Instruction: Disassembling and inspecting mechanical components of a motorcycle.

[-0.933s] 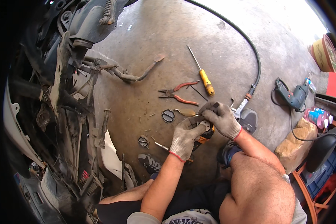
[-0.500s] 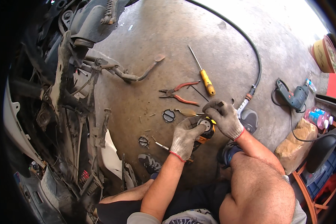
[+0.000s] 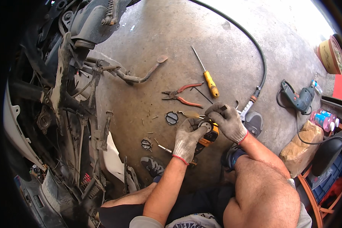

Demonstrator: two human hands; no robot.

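My left hand (image 3: 188, 140), in a grimy knit glove, grips a yellow-and-black tool (image 3: 211, 136), its thumb by a silver disc (image 3: 206, 125) on it. My right hand (image 3: 228, 123), gloved alike, has bent fingers at the tool's upper end; what they hold is unclear. A metal pick-like tool with a tan handle (image 3: 190, 114) lies behind my fingers. On the floor left of them are a slotted round part (image 3: 171, 118), a smaller one (image 3: 146, 144), several small pins (image 3: 154, 117) and a silver rod-shaped tool (image 3: 165, 148). Red-handled pliers (image 3: 171, 95) and a yellow screwdriver (image 3: 211, 83) lie beyond.
A dusty motorcycle frame (image 3: 64, 76) with kickstand fills the left. A black hose (image 3: 260, 53) with fitting (image 3: 249, 104) crosses the floor. At right are a corded drill (image 3: 304, 98), bottles (image 3: 323, 119), a stone-like block (image 3: 300, 148), an orange rack (image 3: 323, 209) and a round container (image 3: 328, 55).
My hands have made small shifts around the tool, and more of its yellow body shows between them. The things on the floor stay in place.
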